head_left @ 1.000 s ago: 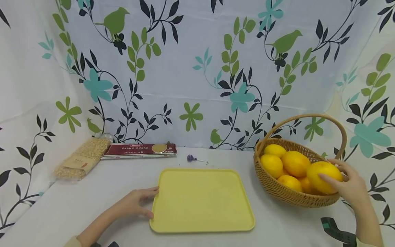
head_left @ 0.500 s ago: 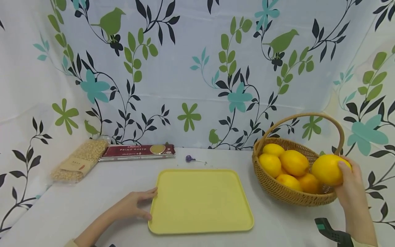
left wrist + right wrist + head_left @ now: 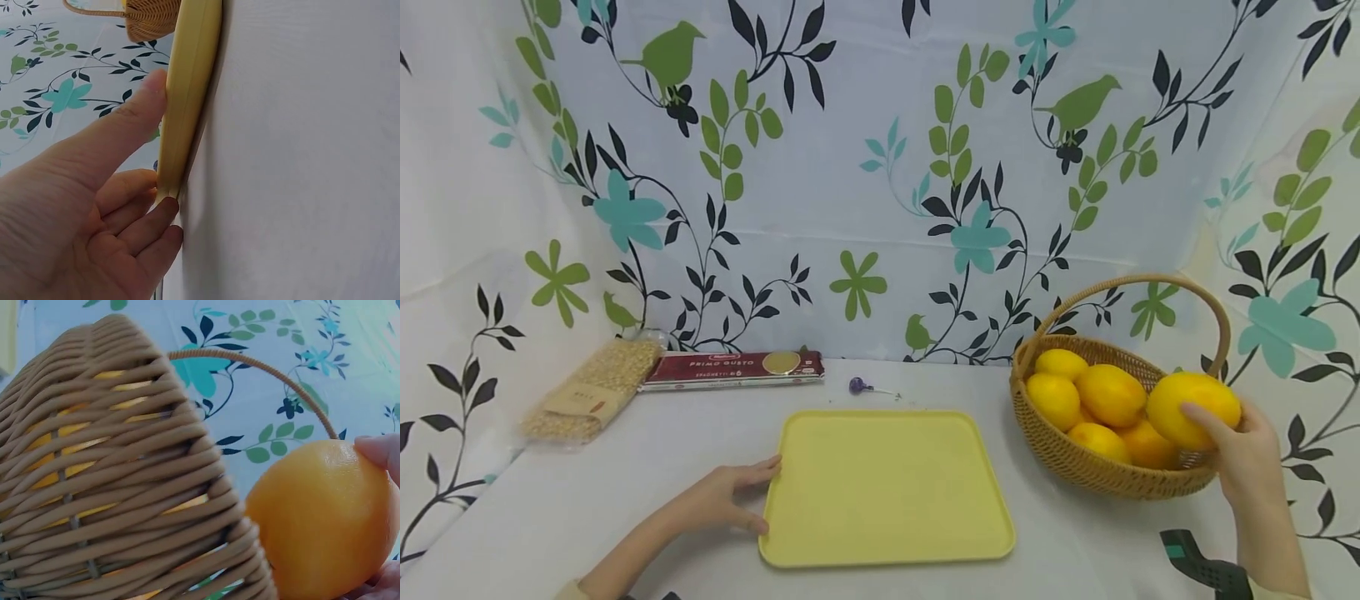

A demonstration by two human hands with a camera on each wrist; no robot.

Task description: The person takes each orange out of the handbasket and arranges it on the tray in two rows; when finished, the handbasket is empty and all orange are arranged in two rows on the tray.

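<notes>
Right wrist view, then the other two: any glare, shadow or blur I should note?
Right wrist: a small pale highlight on the held yellow fruit, the patterned backdrop paler toward the upper right; left wrist: dim, with a soft shadow on the table beside the yellow tray; head: fairly even light, large lettering on the red packet readable.

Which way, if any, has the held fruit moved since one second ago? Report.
Yes: in the head view, the held fruit moved up, slightly right, relative to the basket.
</notes>
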